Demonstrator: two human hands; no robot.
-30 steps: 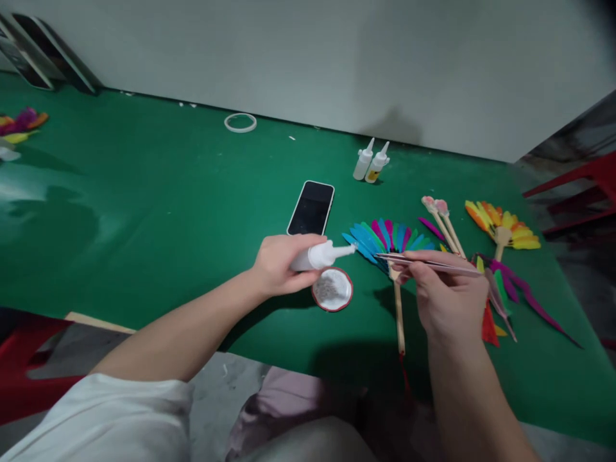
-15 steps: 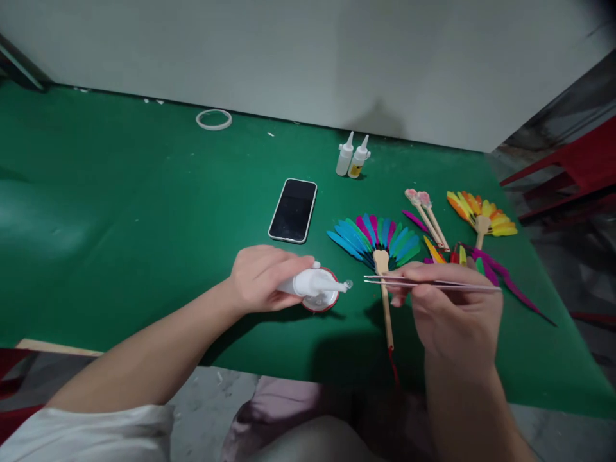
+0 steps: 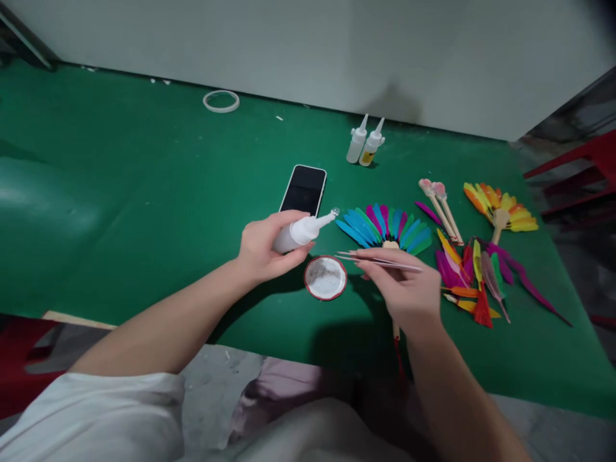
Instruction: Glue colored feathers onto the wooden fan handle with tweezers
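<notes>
My left hand point(image 3: 267, 247) is closed around a white glue bottle point(image 3: 294, 235), whose long nozzle tilts up to the right. A small clear blob sits at the nozzle's tip. In my right hand point(image 3: 409, 282) I pinch pink tweezers point(image 3: 380, 261), their points aimed left and slightly apart, with nothing visible between them. Below the bottle lies a red-rimmed jar lid point(image 3: 326, 278) with whitish stuff in it. Under my right hand is a fan of blue, green and magenta feathers point(image 3: 385, 226); its wooden handle is partly hidden, and a red cord hangs from it.
A phone point(image 3: 303, 189) lies behind the glue bottle. Two small bottles point(image 3: 364, 146) stand near the wall, with a clear ring point(image 3: 221, 101) farther left. On the right are two wooden sticks point(image 3: 443, 212), a yellow-orange feather fan point(image 3: 500, 210) and loose feathers point(image 3: 474, 279).
My left hand has raised the glue bottle away from the lid, its nozzle now pointing upward. My right hand has moved left with the tweezers, uncovering loose feathers. The view has shifted slightly.
</notes>
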